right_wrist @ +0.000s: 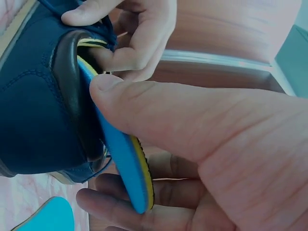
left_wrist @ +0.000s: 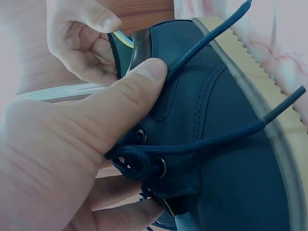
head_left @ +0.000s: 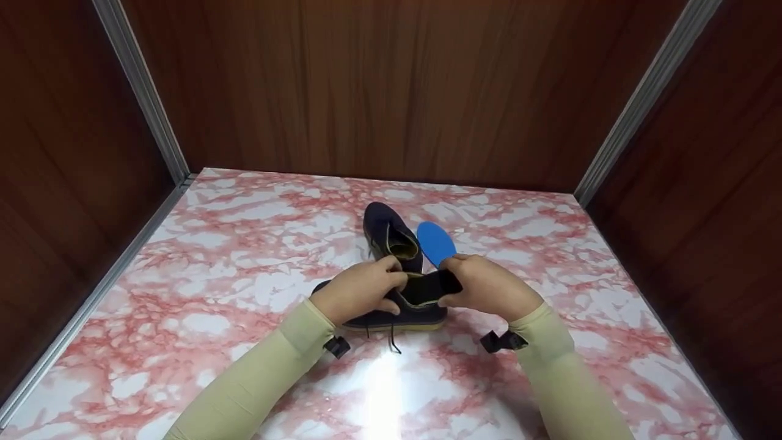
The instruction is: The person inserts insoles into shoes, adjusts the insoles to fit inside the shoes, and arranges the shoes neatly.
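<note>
A dark navy lace-up shoe [head_left: 421,316] with a pale yellowish sole stands on the table, its heel toward the right. My left hand [head_left: 359,290] grips it at the lacing, thumb [left_wrist: 130,91] pressed on the outer side and fingers around the opening's edge. My right hand [head_left: 492,286] holds an insole [right_wrist: 122,149] between thumb and fingers at the shoe's heel. This insole is blue on one face with a yellow edge, and looks black from above. Its front part lies inside the shoe opening, and its other end sticks out past the heel collar.
Behind the held shoe stands a second dark shoe [head_left: 380,225], toe pointing away. A loose blue insole [head_left: 435,241] lies beside it, close to my right hand. Dark wood panels [head_left: 391,91] with metal corner rails enclose the red-and-white marbled table [head_left: 244,287].
</note>
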A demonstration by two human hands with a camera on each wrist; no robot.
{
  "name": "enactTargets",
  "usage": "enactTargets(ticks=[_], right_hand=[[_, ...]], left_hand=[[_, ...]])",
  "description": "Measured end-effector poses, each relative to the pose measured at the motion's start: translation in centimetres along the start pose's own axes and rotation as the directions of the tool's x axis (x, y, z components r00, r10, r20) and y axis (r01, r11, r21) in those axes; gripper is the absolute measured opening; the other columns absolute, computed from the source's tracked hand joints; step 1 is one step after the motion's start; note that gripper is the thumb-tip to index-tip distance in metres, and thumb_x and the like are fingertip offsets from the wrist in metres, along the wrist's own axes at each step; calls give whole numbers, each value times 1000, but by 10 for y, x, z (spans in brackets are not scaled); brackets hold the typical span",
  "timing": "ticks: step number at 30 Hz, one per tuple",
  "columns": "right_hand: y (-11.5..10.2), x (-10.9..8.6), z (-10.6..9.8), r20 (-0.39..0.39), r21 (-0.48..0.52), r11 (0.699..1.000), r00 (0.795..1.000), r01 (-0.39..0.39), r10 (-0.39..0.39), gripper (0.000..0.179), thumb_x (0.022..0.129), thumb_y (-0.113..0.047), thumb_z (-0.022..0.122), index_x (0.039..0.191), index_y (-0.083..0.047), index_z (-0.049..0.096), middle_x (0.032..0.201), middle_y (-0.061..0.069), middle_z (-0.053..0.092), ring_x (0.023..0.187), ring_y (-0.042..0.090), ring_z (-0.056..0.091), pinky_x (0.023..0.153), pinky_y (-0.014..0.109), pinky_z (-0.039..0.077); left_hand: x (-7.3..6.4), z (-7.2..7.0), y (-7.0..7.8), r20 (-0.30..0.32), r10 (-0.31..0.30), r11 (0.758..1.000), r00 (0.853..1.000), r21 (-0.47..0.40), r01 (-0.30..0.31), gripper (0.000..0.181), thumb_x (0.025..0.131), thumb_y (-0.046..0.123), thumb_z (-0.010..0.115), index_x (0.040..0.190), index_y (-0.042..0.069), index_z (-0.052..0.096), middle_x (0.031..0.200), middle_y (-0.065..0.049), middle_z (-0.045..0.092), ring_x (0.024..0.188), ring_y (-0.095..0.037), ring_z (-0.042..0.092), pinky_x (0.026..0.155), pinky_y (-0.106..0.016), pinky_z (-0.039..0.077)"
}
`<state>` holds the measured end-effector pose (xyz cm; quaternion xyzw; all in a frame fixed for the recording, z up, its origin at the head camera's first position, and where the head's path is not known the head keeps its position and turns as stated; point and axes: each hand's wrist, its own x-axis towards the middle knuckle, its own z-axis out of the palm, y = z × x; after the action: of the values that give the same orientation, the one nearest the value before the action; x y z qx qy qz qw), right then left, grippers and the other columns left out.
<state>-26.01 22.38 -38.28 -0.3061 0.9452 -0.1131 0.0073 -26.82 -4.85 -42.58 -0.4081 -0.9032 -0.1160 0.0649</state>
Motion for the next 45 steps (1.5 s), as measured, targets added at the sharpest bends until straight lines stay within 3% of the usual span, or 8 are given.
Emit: enactTargets(ticks=[13, 20, 26, 32, 45], right_hand=[[-6, 5, 15, 25, -15, 1000, 1000, 13, -13, 43, 92, -30, 91, 121, -6, 71, 108, 6, 71, 88, 13, 66, 83, 38, 62], [-4, 4, 11, 36, -7, 1000, 999, 20, -20, 47, 92, -30, 91, 126, -4, 72, 112, 8, 73, 95, 17, 69, 89, 42, 63], [3, 1, 3, 20, 10, 999, 999, 44, -44, 45, 90, -26, 93, 124, -5, 73, 111, 6, 74, 94, 17, 69, 86, 40, 59], [6, -1, -3, 33, 51, 998, 999, 20, -22, 42, 92, -24, 91, 127, -6, 75, 116, 6, 76, 99, 21, 73, 89, 43, 60], [2, 0, -3, -16, -2, 999, 998, 54, -54, 43, 90, -24, 92, 127, -8, 77, 121, 6, 75, 106, 18, 72, 94, 42, 63]], left_hand=[[-1, 0, 2, 20, -15, 1000, 1000, 18, 15, 40, 94, 49, 83, 115, 18, 70, 134, -6, 64, 95, -26, 74, 88, -42, 64], [0, 0, 2, 19, -14, 1000, 1000, 13, 14, 39, 94, 48, 84, 113, 18, 69, 133, -5, 64, 95, -26, 73, 88, -42, 64], [0, 0, 0, 8, 1, 1000, 1000, 11, -1, 38, 93, 48, 84, 111, 18, 69, 133, -5, 64, 95, -22, 72, 89, -39, 63], [-1, 0, -1, 0, 9, 1000, 1000, 10, -9, 38, 93, 48, 84, 111, 18, 68, 132, -5, 64, 95, -22, 72, 88, -40, 63], [0, 1, -2, 0, 6, 1000, 1000, 13, -6, 39, 93, 49, 84, 111, 18, 69, 132, -5, 64, 96, -23, 73, 88, -41, 63]])
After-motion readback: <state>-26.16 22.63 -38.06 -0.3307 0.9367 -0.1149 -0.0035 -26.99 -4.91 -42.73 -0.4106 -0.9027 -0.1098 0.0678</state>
